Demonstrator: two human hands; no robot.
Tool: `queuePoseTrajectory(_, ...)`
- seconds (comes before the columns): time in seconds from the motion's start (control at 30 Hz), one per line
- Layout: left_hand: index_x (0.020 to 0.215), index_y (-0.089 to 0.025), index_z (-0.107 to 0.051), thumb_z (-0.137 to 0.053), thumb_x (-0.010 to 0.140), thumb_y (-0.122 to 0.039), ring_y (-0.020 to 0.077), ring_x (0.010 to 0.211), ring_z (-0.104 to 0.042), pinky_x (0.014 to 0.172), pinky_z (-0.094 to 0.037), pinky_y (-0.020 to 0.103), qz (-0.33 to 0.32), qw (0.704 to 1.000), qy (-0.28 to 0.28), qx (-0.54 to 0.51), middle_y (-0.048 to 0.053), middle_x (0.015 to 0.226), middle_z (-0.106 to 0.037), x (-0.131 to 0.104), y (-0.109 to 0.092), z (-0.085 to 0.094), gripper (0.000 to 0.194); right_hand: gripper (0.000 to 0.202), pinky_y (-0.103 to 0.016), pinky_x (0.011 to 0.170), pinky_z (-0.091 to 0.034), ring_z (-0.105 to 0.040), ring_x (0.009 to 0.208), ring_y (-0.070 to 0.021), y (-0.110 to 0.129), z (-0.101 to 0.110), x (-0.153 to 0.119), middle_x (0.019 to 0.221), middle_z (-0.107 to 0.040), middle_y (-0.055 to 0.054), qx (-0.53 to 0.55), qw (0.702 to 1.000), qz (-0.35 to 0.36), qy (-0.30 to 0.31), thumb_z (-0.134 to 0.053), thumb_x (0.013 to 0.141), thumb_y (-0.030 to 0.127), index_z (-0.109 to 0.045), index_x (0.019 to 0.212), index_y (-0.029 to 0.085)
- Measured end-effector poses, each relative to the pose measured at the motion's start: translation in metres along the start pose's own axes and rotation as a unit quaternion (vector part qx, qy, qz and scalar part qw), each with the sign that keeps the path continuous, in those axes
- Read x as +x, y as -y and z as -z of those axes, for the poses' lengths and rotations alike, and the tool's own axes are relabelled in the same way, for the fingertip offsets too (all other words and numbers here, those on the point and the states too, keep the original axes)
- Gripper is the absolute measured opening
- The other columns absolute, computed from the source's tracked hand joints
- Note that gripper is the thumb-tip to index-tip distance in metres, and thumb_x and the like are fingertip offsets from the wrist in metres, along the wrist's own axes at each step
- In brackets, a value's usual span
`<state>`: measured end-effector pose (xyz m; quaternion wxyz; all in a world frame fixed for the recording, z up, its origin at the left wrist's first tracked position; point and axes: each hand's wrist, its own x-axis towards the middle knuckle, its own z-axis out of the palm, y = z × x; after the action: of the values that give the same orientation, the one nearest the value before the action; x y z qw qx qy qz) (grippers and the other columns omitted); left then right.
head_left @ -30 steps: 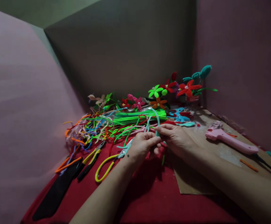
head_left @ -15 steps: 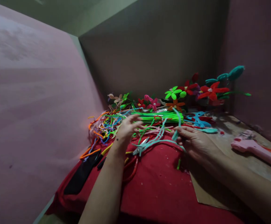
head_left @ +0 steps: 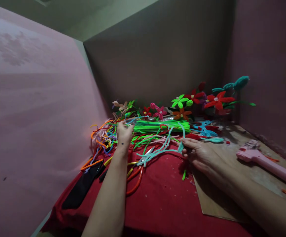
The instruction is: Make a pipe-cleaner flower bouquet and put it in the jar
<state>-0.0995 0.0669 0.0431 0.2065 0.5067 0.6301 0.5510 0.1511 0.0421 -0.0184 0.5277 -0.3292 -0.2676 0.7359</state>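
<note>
My right hand (head_left: 198, 153) pinches a short pale-turquoise pipe cleaner piece (head_left: 181, 146) between thumb and fingers, and a thin strand rises from it. Over the pile at the left, my left hand (head_left: 125, 134) has its fingers curled in among the stems; what they grip is hidden. Beside it lies a bundle of bright green pipe cleaners (head_left: 162, 125). Between the hands, long pale-turquoise pipe cleaners (head_left: 166, 144) spread over the red cloth (head_left: 162, 194). Scissors with red-orange handles (head_left: 138, 182) lie partly under them, blades pointing away.
Fuzzy pipe cleaner flowers (head_left: 179, 101) stand along the back. A pink glue gun (head_left: 263, 161) rests at the right on a brown board (head_left: 214, 200). A black flat object (head_left: 77, 189) lies at the left, near the pink wall (head_left: 34, 131). A tangle of coloured pipe cleaners (head_left: 103, 136) fills the left.
My left hand has moved left and its spread fingers have closed in among the stems. My right hand keeps its pinch on the turquoise piece. The view has shifted slightly.
</note>
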Motion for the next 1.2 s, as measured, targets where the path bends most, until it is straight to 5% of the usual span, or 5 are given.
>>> queuePoseTrajectory(0.17,0.093,-0.011,-0.059,-0.059,0.066,-0.027,0.0093,0.052,-0.055,0.047,-0.042,0.021,0.005,0.998,0.039,-0.041,0.002,0.069,-0.060,-0.009,-0.008,0.001,0.031,0.002,-0.018,0.036,-0.036,-0.046,0.041,-0.0070,-0.002,0.000,0.000,0.052,-0.055,0.000,0.001,1.000,-0.012,0.002,-0.065,0.068,0.012,-0.063,0.067,0.013)
queuePoseTrajectory(0.33,0.081,-0.010,-0.065,-0.066,0.063,-0.032,0.0107,0.051,-0.055,0.044,-0.039,0.020,0.032,0.937,0.346,-0.028,0.005,0.067,-0.064,-0.046,-0.019,-0.034,0.029,0.008,-0.018,0.037,-0.035,-0.047,0.041,-0.0065,-0.004,0.002,0.003,0.056,-0.059,-0.002,-0.004,1.000,-0.003,0.026,-0.067,0.065,0.014,-0.066,0.072,0.012)
queuePoseTrajectory(0.43,0.083,-0.012,-0.064,-0.062,0.069,-0.035,0.0081,0.052,-0.053,0.046,-0.037,0.019,0.014,0.911,0.411,-0.035,0.003,0.070,-0.062,-0.063,-0.023,-0.052,0.027,0.010,-0.017,0.038,-0.034,-0.047,0.041,-0.0059,-0.003,0.001,0.001,0.055,-0.059,-0.001,-0.005,0.999,0.001,0.036,-0.070,0.061,0.016,-0.066,0.070,0.012)
queuePoseTrajectory(0.8,0.069,-0.012,-0.060,-0.062,0.071,-0.037,0.0049,0.044,-0.041,0.045,-0.033,0.019,0.013,0.927,0.354,-0.123,-0.001,0.056,-0.052,-0.082,-0.014,-0.070,0.025,0.023,-0.019,0.038,-0.024,-0.037,0.037,-0.0047,-0.006,-0.006,-0.014,0.043,-0.048,0.004,-0.176,0.978,0.048,0.100,-0.070,0.061,0.029,-0.056,0.052,0.013)
queuePoseTrajectory(1.2,0.107,-0.018,-0.059,-0.044,0.068,-0.001,0.0229,0.109,-0.047,0.094,-0.036,0.036,-0.223,0.932,0.091,0.273,0.011,0.114,-0.056,0.020,0.004,-0.088,0.045,0.019,-0.019,0.033,-0.026,-0.036,0.031,-0.0052,-0.009,-0.004,-0.005,0.039,-0.049,0.003,-0.107,0.992,0.055,0.046,-0.067,0.062,0.028,-0.055,0.056,0.014)
